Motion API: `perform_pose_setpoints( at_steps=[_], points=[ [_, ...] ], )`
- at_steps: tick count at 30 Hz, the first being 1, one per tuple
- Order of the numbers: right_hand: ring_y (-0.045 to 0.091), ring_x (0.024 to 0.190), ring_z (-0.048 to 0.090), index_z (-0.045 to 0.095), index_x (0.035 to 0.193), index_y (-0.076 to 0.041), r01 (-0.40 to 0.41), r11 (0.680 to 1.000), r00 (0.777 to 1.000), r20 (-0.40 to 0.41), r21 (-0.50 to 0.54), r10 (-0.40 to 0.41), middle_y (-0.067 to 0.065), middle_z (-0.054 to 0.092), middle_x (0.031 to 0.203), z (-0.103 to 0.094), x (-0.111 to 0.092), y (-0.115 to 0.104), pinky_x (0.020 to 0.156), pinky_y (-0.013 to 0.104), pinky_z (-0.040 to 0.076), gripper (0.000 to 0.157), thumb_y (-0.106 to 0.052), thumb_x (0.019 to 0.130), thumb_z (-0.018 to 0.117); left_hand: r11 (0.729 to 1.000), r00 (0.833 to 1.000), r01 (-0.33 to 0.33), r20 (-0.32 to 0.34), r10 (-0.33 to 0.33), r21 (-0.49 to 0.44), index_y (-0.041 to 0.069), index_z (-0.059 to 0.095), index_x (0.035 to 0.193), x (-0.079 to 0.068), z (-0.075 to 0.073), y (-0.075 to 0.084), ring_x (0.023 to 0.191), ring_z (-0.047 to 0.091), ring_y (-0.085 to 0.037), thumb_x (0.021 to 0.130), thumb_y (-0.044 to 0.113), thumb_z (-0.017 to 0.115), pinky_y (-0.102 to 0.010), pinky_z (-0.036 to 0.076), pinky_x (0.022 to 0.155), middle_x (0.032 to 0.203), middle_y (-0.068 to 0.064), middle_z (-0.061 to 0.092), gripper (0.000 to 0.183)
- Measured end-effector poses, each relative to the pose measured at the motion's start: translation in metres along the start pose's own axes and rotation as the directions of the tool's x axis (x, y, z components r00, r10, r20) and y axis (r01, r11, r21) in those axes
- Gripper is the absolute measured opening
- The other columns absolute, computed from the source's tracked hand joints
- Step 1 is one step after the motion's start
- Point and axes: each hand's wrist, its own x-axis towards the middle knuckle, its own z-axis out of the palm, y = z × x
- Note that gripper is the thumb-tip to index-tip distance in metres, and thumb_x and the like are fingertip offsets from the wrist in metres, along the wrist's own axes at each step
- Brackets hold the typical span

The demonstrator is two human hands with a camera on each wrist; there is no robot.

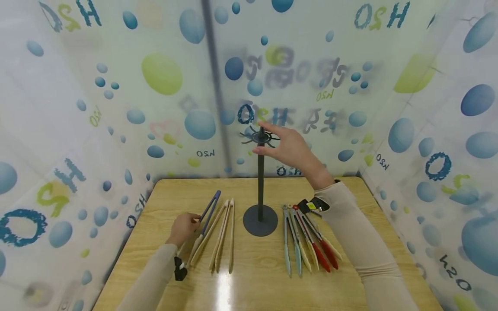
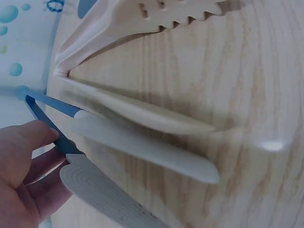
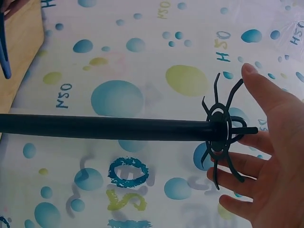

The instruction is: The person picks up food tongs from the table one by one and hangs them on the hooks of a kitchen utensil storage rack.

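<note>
My left hand [image 1: 184,229] pinches one arm of a pair of blue tongs [image 1: 210,208] between thumb and fingers. In the left wrist view, the tongs' pale grey heads [image 2: 147,149] stand spread apart, beside beige tongs [image 2: 142,109]. A dark stand [image 1: 261,181] rises upright from a round base [image 1: 260,220]. At its top is a ring of curved hooks [image 3: 219,133]. My right hand [image 1: 292,147] is around this top, thumb and fingers spread apart. The thumb is near a hook tip in the right wrist view; whether any finger touches is hard to tell.
Beige tongs [image 1: 220,242] lie left of the stand's base. To its right lie tongs with light blue heads [image 1: 298,255], cream heads [image 1: 314,255] and red heads [image 1: 327,255], close under the right sleeve. Patterned sheets [image 1: 155,108] surround the wooden table [image 1: 256,276].
</note>
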Motion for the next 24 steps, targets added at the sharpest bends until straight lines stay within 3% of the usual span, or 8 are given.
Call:
perform_pose_setpoints(
  at_steps=[10,16,24],
  points=[
    [0.028,0.14,0.047,0.032,0.154,-0.038,0.011,1.0,1.0,-0.023,-0.007,-0.011,0.003,0.045,0.156,0.003,-0.001,-0.001,0.108,0.051,0.045,0.08,-0.057,0.086,0.069,0.998,0.995,-0.041,-0.093,0.035,-0.054,0.007,0.071,0.121,0.004,-0.021,0.004,0.072,0.071,-0.02,0.093,0.013,0.066,-0.026,0.047,0.052,0.1,-0.018,0.076,0.029],
    [0.029,0.14,0.048,0.031,0.154,-0.038,0.01,1.0,1.0,-0.015,-0.006,-0.01,0.005,0.046,0.155,0.001,-0.002,-0.002,0.108,0.053,0.044,0.081,-0.058,0.086,0.069,0.993,0.986,-0.064,-0.157,0.049,-0.095,0.006,0.071,0.122,0.009,-0.034,0.014,0.06,0.069,-0.02,0.094,0.014,0.066,-0.025,0.039,0.045,0.102,-0.021,0.075,0.03],
    [0.028,0.141,0.047,0.03,0.154,-0.038,0.012,1.0,1.0,-0.011,-0.02,-0.012,0.003,0.045,0.155,0.003,-0.002,0.0,0.11,0.053,0.043,0.081,-0.059,0.086,0.068,0.976,0.954,-0.154,-0.282,0.105,-0.157,0.006,0.072,0.12,0.014,-0.053,0.034,0.075,0.074,-0.027,0.093,0.015,0.069,-0.023,0.052,0.053,0.1,-0.02,0.076,0.029]
  ],
)
